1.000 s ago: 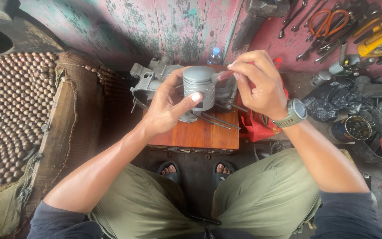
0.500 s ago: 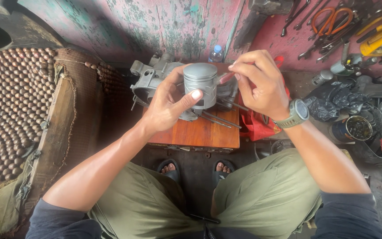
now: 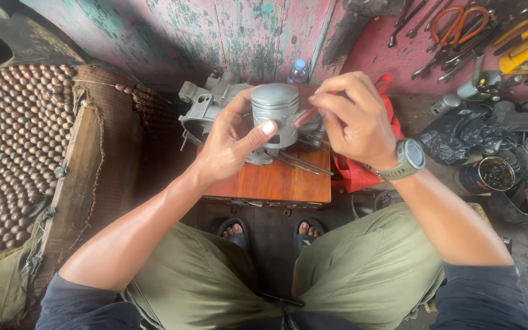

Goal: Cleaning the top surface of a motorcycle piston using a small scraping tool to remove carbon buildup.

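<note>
My left hand (image 3: 230, 142) grips a grey metal piston (image 3: 275, 113) upright, thumb across its side and fingers behind it. My right hand (image 3: 352, 119), with a green watch (image 3: 406, 157) on the wrist, pinches a thin reddish tool (image 3: 305, 117) against the piston's right side near its ring grooves. Both hands hover above a small wooden stool (image 3: 276, 180). A grey engine casing (image 3: 206, 104) with long studs lies on the stool behind the piston.
A beaded seat cover (image 3: 13, 140) lies at the left. Pliers and tools (image 3: 459, 30) hang at the upper right, above a black bag (image 3: 459, 137) and a tin (image 3: 487, 174). A red bag (image 3: 355, 171) and a water bottle (image 3: 299, 71) sit by the stool. My sandalled feet (image 3: 270, 232) rest below.
The view has shifted slightly; my hands keep the piston in nearly the same place, and the right fingers have moved a little along its side.
</note>
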